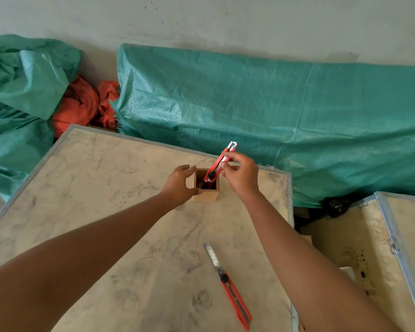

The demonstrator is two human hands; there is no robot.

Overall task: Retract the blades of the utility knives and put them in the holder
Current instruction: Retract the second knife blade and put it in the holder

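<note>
No brand or label can be read on either knife or on the holder; faint dark markings on the crate lid [359,248] at about 4 o'clock are too blurred to make out.

The right hand [242,174] pinches a red knife [219,164] between thumb and fingertips around its upper half. Its long axis runs from 1 o'clock down to 7 o'clock: the metal end sticks up past the fingers toward 1 o'clock, and the other end, with the black slider knob, dips into the open top of the wooden holder [205,195]. Whether any blade sticks out there cannot be told.

The left hand [181,185] cups the holder's 9 o'clock side, fingers curled around its wall and thumb against the near corner. The holder stands upright on the dusty board table [110,188], toward its far edge at 12 o'clock.

A second red knife [233,291] lies flat on the table at about 5 o'clock from the holder, well apart from both hands. Its blade is fully extended and points to 11 o'clock; its red handle trails toward 5 o'clock.
</note>
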